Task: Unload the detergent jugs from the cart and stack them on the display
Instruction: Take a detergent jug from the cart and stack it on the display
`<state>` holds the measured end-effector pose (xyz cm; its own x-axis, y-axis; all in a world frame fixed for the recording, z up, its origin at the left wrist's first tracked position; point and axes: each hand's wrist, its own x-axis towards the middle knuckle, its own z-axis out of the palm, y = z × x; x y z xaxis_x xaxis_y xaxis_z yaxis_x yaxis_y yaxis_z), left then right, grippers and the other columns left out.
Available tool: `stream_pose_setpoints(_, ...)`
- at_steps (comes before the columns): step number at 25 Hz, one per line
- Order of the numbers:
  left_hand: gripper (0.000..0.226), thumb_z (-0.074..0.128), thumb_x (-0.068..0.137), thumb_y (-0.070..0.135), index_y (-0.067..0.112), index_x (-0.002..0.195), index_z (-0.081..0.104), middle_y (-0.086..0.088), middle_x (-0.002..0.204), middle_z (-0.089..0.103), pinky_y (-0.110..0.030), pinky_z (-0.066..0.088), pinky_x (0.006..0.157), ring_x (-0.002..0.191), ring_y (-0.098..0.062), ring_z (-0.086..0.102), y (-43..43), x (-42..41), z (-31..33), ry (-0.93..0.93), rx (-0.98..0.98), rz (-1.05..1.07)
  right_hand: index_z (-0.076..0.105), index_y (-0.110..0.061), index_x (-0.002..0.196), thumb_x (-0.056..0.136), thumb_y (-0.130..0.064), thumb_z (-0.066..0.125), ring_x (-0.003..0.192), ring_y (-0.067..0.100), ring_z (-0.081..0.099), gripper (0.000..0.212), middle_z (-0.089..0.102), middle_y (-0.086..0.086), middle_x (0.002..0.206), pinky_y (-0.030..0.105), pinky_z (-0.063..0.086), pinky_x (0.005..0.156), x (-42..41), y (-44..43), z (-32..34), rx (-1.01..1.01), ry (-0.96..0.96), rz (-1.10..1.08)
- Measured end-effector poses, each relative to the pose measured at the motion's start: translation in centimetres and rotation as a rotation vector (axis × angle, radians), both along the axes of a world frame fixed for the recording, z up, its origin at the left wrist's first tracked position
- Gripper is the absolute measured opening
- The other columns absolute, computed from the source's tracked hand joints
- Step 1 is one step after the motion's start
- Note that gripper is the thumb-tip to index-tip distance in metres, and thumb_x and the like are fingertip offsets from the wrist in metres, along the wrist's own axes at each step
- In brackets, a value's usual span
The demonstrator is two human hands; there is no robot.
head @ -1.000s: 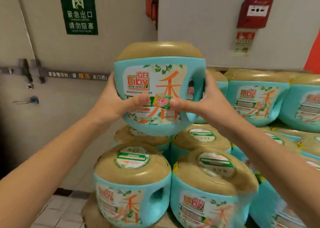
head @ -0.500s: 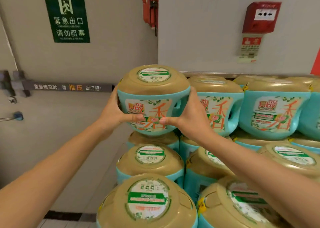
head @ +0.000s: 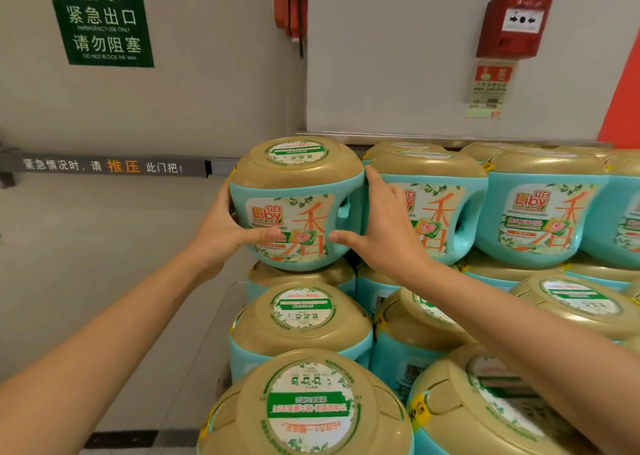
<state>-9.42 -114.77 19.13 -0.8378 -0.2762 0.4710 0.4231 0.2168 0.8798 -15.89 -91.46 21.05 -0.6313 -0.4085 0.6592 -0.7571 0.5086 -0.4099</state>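
At the left end of the top tier of the display stack (head: pixel 540 212), dead ahead at 12 o'clock: one jug (head: pixel 298 205), clasped between both hands.

Left hand (head: pixel 225 233) on its 9 o'clock flank, thumb laid across the front label, fingers round the back and out of sight. Right hand (head: pixel 384 233) on the 3 o'clock flank, thumb likewise on the label, fingers run up into the narrow gap against the neighbouring jug (head: pixel 440 208). Both hands equally on it; neither nearer.

Axis, cap to base, upright, tipped a touch toward the camera. Base meets the cap of the lower jug (head: pixel 301 276) at 6 o'clock; whether the weight is fully down cannot be told.

Judgement: placing step, nearly done. It all turns on that 3 o'clock gap. The right fingers fill it, so that hand must draw back toward 6 o'clock before the jug can close up to its neighbour.

Materials: squat, rounded teal plastic body, smooth and glossy, with a moulded handle hole on the right side. Broad domed gold cap with a round green-and-white sticker. Front label in red-orange lettering. Looks slick; a round base on a dome may rock.
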Motion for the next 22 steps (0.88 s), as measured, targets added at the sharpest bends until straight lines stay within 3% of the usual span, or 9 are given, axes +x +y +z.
stream_pose_setpoints(3,0.099,0.084,0.049,0.014,0.026,0.138,0.042,0.005,0.112,0.067,-0.023,0.058,0.066,0.093,-0.005,0.070,-0.4,-0.5,0.0,-0.021,0.010,-0.004,0.044,-0.014,0.137,0.082,-0.028,0.075,0.116,0.018,0.049,0.065,0.040,0.003,0.141,0.034,0.045,0.100,0.1,1.8,1.8,-0.048,0.109,0.005)
stream_pose_setpoints(6,0.101,0.085,0.050,0.015,0.026,0.140,0.041,0.002,0.115,0.068,-0.027,0.060,0.069,0.095,-0.008,0.070,-0.7,-0.9,-0.1,-0.042,0.020,-0.010,0.056,-0.009,0.123,0.085,-0.021,0.069,0.110,0.021,0.052,0.042,0.046,0.012,0.135,0.034,0.045,0.098,-0.6,5.1,4.1,-0.238,0.328,-0.062)
stream_pose_setpoints(8,0.101,0.085,0.049,0.020,0.027,0.140,0.042,0.000,0.117,0.068,-0.034,0.059,0.075,0.103,-0.017,0.068,-0.7,-1.1,-0.2,-0.067,0.039,-0.016,0.051,-0.013,0.130,0.084,-0.032,0.070,0.128,0.026,0.041,0.053,0.041,0.011,0.142,0.034,0.034,0.108,-1.5,7.0,5.0,-0.156,0.337,-0.159)
stream_pose_setpoints(10,0.098,0.085,0.048,0.026,0.027,0.138,0.044,0.000,0.117,0.069,-0.038,0.058,0.079,0.108,-0.022,0.066,-0.6,-1.3,-0.3,-0.083,0.043,-0.012,0.041,-0.017,0.140,0.079,-0.046,0.073,0.138,0.025,0.029,0.074,0.034,0.008,0.149,0.037,0.026,0.113,-2.8,7.9,5.0,0.041,0.208,-0.228)
stream_pose_setpoints(13,0.096,0.089,0.047,0.034,0.033,0.133,0.047,0.006,0.111,0.071,-0.034,0.059,0.076,0.106,-0.020,0.067,-0.6,-1.4,-0.1,-0.101,0.017,-0.001,0.042,-0.017,0.140,0.071,-0.050,0.077,0.131,0.024,0.033,0.084,0.042,0.006,0.142,0.039,0.027,0.110,-4.1,8.3,4.3,0.198,0.217,-0.268)
stream_pose_setpoints(17,0.102,0.092,0.023,0.060,0.050,0.115,0.049,0.017,0.101,0.073,-0.025,0.059,0.065,0.092,-0.006,0.071,-0.7,-1.1,0.5,-0.143,-0.014,-0.021,0.049,-0.020,0.134,0.064,-0.048,0.082,0.125,0.025,0.037,0.083,0.050,0.004,0.133,0.040,0.030,0.105,-5.0,8.8,4.2,0.165,0.233,-0.233)
stream_pose_setpoints(22,0.103,0.091,0.020,0.063,0.050,0.113,0.047,0.022,0.096,0.072,-0.019,0.057,0.061,0.088,-0.003,0.071,-0.7,-1.1,0.9,-0.173,-0.038,-0.052,0.051,-0.020,0.133,0.061,-0.047,0.083,0.125,0.022,0.038,0.083,0.051,0.002,0.132,0.030,0.027,0.100,-5.7,9.6,4.2,0.132,0.220,-0.147)
